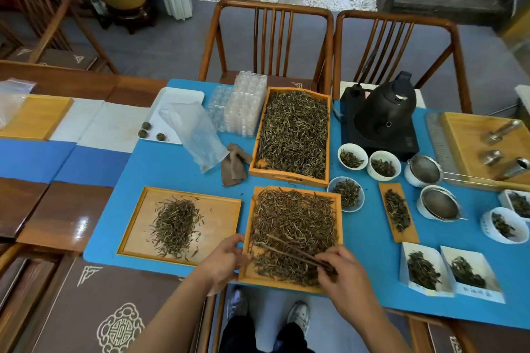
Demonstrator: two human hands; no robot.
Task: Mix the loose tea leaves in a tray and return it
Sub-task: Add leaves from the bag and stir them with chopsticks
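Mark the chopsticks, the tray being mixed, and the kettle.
chopsticks (289, 249), head view, mid-shaft over the leaves
tray (247, 238), head view, left rim
kettle (385, 107), head view, dark body

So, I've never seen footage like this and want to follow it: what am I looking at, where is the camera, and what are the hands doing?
There is no machine here. One wide-angle camera sits on a person's head and looks down at their two bare hands, over a blue mat on a table. The left hand grips the left edge of the near wooden tray, which is full of loose tea leaves. The right hand holds wooden chopsticks that lie across those leaves, apparently for stirring. Around it lie a tray with a small tea pile, a full tray behind, small bowls of tea, strainers and a black kettle.
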